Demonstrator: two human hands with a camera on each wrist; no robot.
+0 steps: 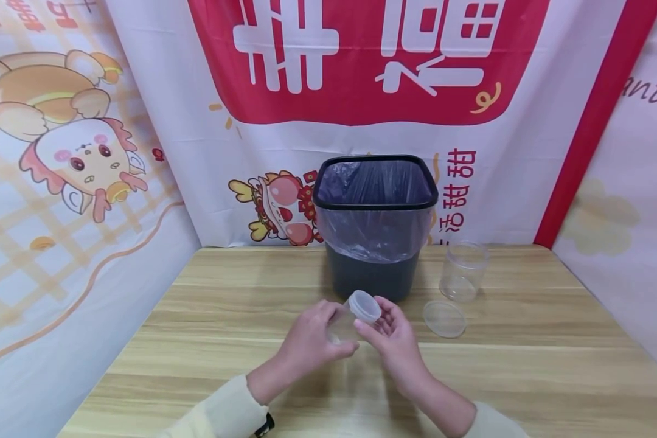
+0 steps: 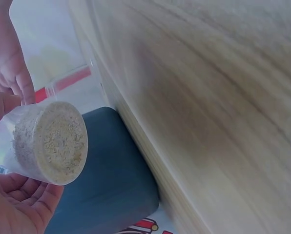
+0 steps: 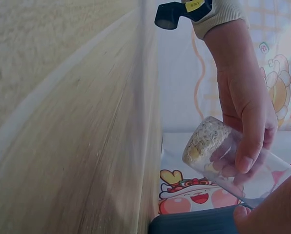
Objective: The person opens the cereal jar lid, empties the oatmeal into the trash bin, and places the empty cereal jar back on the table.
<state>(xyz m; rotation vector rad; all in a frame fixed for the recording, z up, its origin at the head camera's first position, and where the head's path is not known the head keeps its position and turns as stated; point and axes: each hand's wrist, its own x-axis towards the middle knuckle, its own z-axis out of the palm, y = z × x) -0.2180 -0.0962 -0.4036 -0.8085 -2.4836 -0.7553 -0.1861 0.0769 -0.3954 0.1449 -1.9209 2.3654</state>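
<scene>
A clear plastic jar (image 1: 340, 328) is tilted above the table in front of the bin. Pale, grainy matter fills its base end (image 2: 62, 144), and the right wrist view shows this layer through the wall of the jar (image 3: 209, 141). My left hand (image 1: 310, 336) grips the jar round its body, thumb on the near side. At the upper end sits a translucent lid (image 1: 364, 306). My right hand (image 1: 396, 340) holds that lid at its edge between thumb and fingers. Both hands are off the tabletop.
A dark bin (image 1: 375, 277) lined with a clear bag stands just beyond the hands, against the printed backdrop. To its right are another clear jar (image 1: 464, 277), upright, and a flat round lid (image 1: 444, 319) on the wooden table (image 1: 241, 292).
</scene>
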